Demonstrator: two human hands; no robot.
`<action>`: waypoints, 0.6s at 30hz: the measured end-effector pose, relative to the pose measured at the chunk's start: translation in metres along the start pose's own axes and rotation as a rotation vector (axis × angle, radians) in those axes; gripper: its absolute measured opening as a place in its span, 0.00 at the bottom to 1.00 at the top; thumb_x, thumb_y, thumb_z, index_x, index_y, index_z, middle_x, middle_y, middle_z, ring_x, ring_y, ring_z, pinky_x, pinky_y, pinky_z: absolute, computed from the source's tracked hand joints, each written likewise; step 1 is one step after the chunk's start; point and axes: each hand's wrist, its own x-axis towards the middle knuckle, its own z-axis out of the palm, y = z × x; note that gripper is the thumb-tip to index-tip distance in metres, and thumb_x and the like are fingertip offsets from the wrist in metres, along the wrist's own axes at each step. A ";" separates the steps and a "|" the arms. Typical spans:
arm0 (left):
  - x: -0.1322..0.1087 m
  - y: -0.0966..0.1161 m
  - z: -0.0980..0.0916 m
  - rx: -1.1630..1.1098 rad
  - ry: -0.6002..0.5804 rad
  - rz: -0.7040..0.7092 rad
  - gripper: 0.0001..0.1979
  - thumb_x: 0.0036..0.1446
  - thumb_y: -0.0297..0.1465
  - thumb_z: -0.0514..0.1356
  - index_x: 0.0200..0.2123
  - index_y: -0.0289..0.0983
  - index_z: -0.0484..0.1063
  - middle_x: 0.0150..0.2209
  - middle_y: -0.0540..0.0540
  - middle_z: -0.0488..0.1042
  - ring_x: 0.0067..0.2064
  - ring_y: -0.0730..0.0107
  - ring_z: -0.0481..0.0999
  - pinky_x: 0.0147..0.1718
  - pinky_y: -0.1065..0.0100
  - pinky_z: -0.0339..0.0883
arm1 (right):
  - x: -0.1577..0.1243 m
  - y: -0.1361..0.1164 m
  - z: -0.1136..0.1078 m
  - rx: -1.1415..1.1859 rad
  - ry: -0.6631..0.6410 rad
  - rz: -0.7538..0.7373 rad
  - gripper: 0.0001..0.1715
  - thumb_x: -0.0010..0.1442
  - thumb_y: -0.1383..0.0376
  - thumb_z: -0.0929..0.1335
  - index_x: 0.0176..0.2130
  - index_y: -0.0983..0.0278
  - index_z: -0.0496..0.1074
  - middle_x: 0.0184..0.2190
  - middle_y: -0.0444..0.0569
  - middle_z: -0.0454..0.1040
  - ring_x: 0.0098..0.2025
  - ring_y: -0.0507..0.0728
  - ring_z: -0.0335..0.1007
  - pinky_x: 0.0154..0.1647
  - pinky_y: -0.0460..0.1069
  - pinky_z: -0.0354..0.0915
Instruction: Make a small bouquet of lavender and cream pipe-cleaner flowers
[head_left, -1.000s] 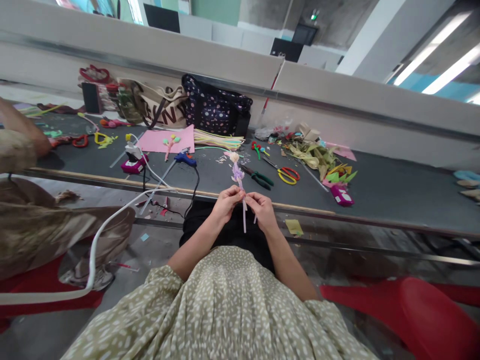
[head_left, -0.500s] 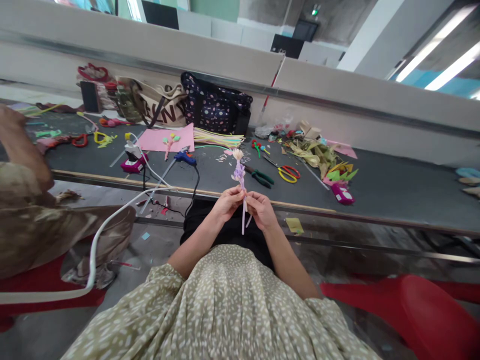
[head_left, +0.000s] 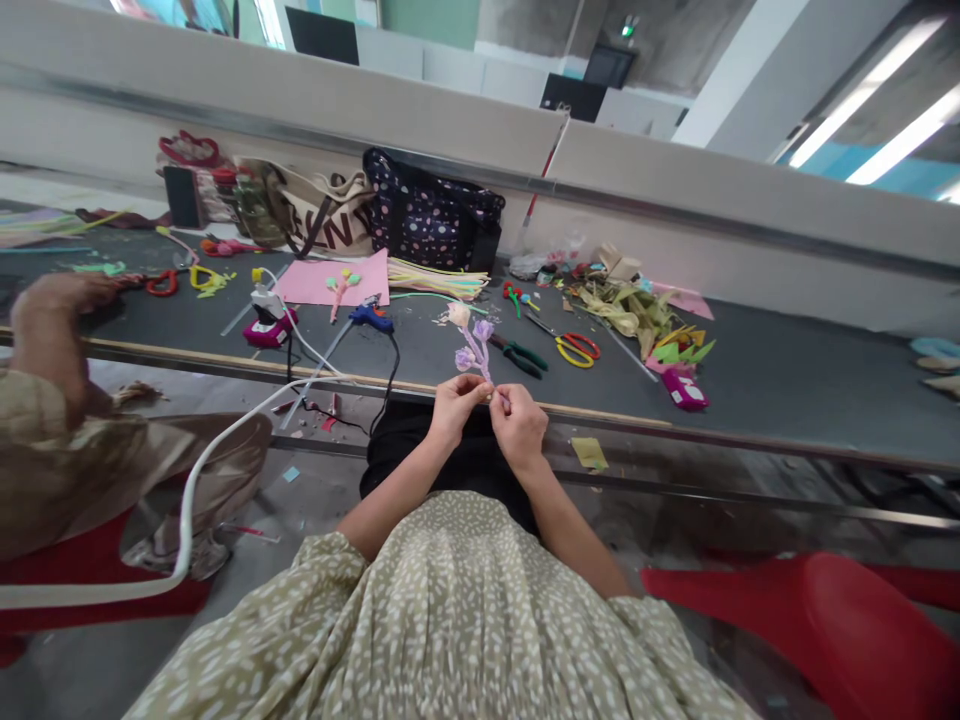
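Observation:
A handmade flower stem (head_left: 481, 362) with several small lilac and cream blossoms stands up between my hands, just over the table's front edge. My left hand (head_left: 459, 408) pinches the stem below the blossoms with thumb and forefinger. Close beside it, my right hand (head_left: 519, 420) has its fingers curled round the lower end of the stem, most of which is hidden in the grip. Behind the flower lie green-handled pliers (head_left: 521, 355) and scissors with red and yellow handles (head_left: 576, 348).
A blue glue gun (head_left: 371, 316) and pink sheet (head_left: 300, 283) lie left, near a white cable (head_left: 217, 440). Bundled strips (head_left: 439, 280) lie before a dotted bag (head_left: 435, 215). Dried husks (head_left: 630, 310) are piled right. A co-worker's hand (head_left: 67, 290) is at far left.
The flower stem has turned and its blossoms now spread apart. My right fingers have closed round its lower end, which hung free before. The co-worker's hand has moved right along the table.

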 end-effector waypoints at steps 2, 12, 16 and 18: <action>0.000 -0.001 0.001 -0.010 0.018 0.008 0.13 0.38 0.34 0.73 0.25 0.34 0.76 0.25 0.50 0.74 0.27 0.75 0.70 0.32 0.71 0.66 | -0.002 0.002 0.004 -0.068 0.001 -0.047 0.14 0.66 0.62 0.61 0.36 0.64 0.72 0.30 0.48 0.73 0.30 0.54 0.65 0.32 0.48 0.55; 0.004 0.002 -0.006 0.093 -0.025 0.082 0.11 0.43 0.35 0.71 0.25 0.34 0.76 0.25 0.50 0.71 0.29 0.75 0.68 0.32 0.71 0.64 | 0.005 -0.003 -0.009 0.120 -0.139 -0.026 0.16 0.67 0.60 0.60 0.35 0.63 0.73 0.30 0.48 0.74 0.31 0.54 0.68 0.35 0.48 0.58; 0.006 0.002 -0.009 0.119 -0.061 0.092 0.11 0.45 0.36 0.71 0.24 0.34 0.76 0.28 0.50 0.66 0.27 0.78 0.65 0.27 0.73 0.60 | 0.009 0.002 -0.011 0.378 -0.230 0.100 0.15 0.66 0.58 0.62 0.35 0.63 0.74 0.32 0.47 0.75 0.33 0.55 0.69 0.37 0.48 0.61; 0.007 0.002 -0.011 0.111 -0.083 0.066 0.12 0.45 0.37 0.71 0.24 0.34 0.77 0.29 0.50 0.65 0.27 0.79 0.64 0.25 0.74 0.59 | 0.010 0.005 -0.009 0.507 -0.258 0.152 0.15 0.64 0.57 0.63 0.35 0.63 0.74 0.32 0.47 0.75 0.34 0.55 0.69 0.38 0.48 0.62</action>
